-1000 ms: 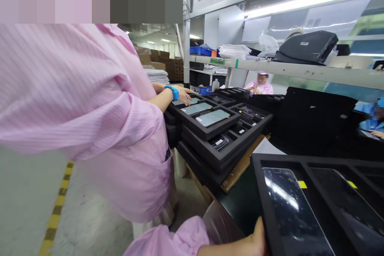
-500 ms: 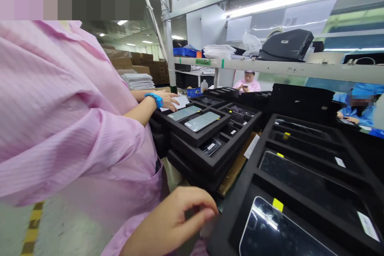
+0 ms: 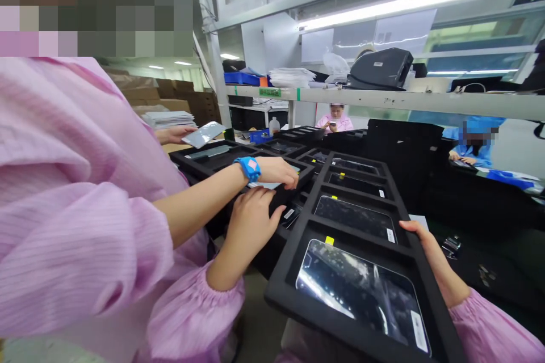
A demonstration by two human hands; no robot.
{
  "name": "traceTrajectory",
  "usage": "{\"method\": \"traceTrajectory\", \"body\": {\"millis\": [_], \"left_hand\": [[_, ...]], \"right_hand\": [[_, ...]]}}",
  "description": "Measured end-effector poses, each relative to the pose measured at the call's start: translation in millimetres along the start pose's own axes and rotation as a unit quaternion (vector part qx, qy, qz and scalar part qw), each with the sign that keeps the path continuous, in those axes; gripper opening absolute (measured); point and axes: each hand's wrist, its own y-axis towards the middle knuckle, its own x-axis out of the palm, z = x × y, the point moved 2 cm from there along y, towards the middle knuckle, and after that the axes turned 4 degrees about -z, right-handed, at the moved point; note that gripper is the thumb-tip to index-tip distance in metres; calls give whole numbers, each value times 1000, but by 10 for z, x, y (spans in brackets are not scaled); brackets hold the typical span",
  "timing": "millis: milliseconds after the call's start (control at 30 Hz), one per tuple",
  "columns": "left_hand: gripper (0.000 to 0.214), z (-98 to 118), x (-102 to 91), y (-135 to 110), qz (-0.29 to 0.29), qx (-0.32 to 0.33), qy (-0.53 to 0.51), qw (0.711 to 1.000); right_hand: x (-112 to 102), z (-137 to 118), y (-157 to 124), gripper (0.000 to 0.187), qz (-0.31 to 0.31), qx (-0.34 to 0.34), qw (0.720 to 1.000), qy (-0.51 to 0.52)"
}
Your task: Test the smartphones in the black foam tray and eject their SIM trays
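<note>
I hold a long black foam tray in front of me; its pockets hold dark glossy screen panels with small yellow tabs. My left hand presses on the tray's left edge, fingers curled, beside a stack of similar trays. My right hand grips the right rim, thumb on top and fingers hidden underneath. A co-worker in pink stands close on my left. Their hand with a blue watch reaches into the stack just above my left hand. Their other hand holds up a grey panel.
A shelf rail crosses at head height with a black device, paper stacks and a blue bin on it. More black trays stand behind. Seated workers in pink and blue are across the bench. Cardboard boxes are at far left.
The tray has swung from the lower right to straight ahead. My left hand moved up to its left edge and my right hand came into view. The co-worker lifted a grey panel.
</note>
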Motion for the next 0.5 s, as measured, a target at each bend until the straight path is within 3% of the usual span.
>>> {"method": "traceTrajectory", "body": {"millis": [133, 300, 500], "left_hand": [[38, 2, 31, 4, 0, -23, 14, 1000], [29, -92, 80, -3, 28, -79, -33, 996], [31, -118, 98, 157, 154, -122, -151, 969]], "right_hand": [[5, -1, -12, 29, -7, 29, 999, 13], [-37, -1, 14, 26, 7, 60, 998, 23], [65, 6, 6, 22, 17, 69, 996, 46]]}}
